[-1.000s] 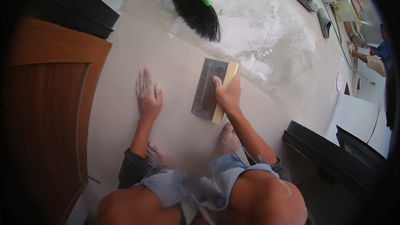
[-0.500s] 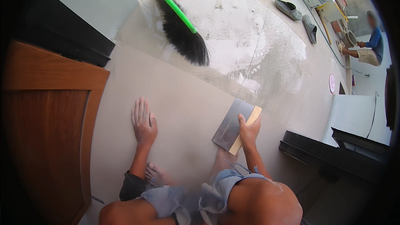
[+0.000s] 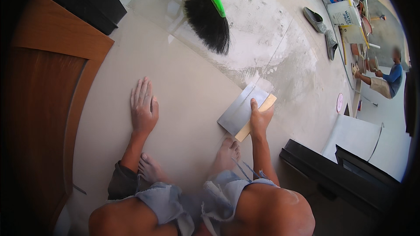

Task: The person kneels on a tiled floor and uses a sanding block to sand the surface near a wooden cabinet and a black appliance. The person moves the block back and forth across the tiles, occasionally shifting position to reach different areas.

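Scraper of grey metal (image 3: 242, 110) with a pale wooden handle (image 3: 243, 133) is, in the head view, just ahead of the bare right foot (image 3: 225, 154); the right hand (image 3: 261, 120) has its grip clamped on the handle. The left hand (image 3: 143, 107) lies flat on the smooth beige floor (image 3: 183, 105), grip unfurled. Beyond is a black-bristled, green-necked broom (image 3: 208, 22).
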The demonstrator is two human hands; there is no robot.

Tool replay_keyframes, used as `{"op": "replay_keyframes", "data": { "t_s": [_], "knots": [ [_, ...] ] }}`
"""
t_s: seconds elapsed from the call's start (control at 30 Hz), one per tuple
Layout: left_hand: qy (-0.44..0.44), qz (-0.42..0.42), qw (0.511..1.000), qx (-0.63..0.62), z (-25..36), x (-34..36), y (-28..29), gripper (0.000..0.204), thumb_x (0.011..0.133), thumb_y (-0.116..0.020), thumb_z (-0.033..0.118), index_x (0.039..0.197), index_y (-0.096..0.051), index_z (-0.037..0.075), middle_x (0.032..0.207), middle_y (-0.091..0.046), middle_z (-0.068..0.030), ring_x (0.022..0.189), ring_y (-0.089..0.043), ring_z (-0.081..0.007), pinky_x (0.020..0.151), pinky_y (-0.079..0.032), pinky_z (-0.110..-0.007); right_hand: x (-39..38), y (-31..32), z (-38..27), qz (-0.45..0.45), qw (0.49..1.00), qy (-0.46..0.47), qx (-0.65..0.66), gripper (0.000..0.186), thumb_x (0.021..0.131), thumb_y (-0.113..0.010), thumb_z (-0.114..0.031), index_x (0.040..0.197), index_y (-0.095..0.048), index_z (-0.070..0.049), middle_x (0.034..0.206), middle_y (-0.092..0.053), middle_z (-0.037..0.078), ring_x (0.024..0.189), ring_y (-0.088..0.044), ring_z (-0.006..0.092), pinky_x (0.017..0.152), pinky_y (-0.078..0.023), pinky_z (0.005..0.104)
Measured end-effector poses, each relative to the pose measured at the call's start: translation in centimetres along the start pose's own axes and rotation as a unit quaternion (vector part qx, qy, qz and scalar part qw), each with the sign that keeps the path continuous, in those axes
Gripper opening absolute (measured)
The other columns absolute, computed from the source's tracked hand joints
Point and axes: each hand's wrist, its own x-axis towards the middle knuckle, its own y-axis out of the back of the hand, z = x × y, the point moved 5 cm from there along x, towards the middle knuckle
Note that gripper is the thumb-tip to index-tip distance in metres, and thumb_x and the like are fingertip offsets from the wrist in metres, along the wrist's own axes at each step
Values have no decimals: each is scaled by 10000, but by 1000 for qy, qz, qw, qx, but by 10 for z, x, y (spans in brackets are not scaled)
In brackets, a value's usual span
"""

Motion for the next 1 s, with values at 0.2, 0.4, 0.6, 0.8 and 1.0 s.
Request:
{"op": "replay_keyframes", "data": {
  "t_s": [0.2, 0.4, 0.6, 0.8, 1.0],
  "knots": [
    [4, -8, 1000, -29, 1, -13, -3, 602, 1069, -552, 97, 1664, -490, 30, 1741, -469, -155, 1642, -384, -365, 1343, -271, -583, -7, 23, 11, 1, 1000, 25, -13, 620, 980, -833, -101, 1471, -501, 83, 1366, -667, 247, 1249, -685, 317, 1091, -524, 434],
    [16, -17, 1000, -4, -5, -12, -6, 599, 1069, -557, 102, 1660, -494, 30, 1741, -471, -144, 1643, -383, -357, 1349, -262, -580, 7, 18, -1, 0, 999, 41, -32, 603, 987, -822, -89, 1466, -502, 88, 1351, -669, 237, 1225, -683, 310, 1081, -522, 430],
    [6, 6, 1000, 0, -1, -6, 0, 562, 1062, -571, 119, 1618, -555, 35, 1722, -504, -127, 1622, -423, -351, 1328, -309, -584, 17, 14, -9, -5, 999, 29, -37, 638, 985, -823, -103, 1493, -490, 94, 1380, -654, 250, 1266, -671, 342, 1118, -497, 445],
    [17, -12, 1000, -6, 4, -12, -4, 570, 1063, -565, 117, 1627, -543, 34, 1719, -507, -131, 1620, -426, -359, 1326, -312, -581, -21, 34, -3, 30, 988, 85, -129, 676, 987, -818, -122, 1515, -460, 103, 1380, -642, 256, 1283, -639, 363, 1137, -476, 454],
    [13, -4, 1000, 0, -4, -8, 2, 580, 1064, -563, 114, 1638, -529, 36, 1722, -501, -135, 1625, -418, -356, 1330, -304, -579, -22, 4, -6, -21, 999, 16, -26, 670, 1008, -786, -128, 1542, -438, 80, 1412, -605, 254, 1343, -611, 376, 1168, -458, 474]
  ]
}}
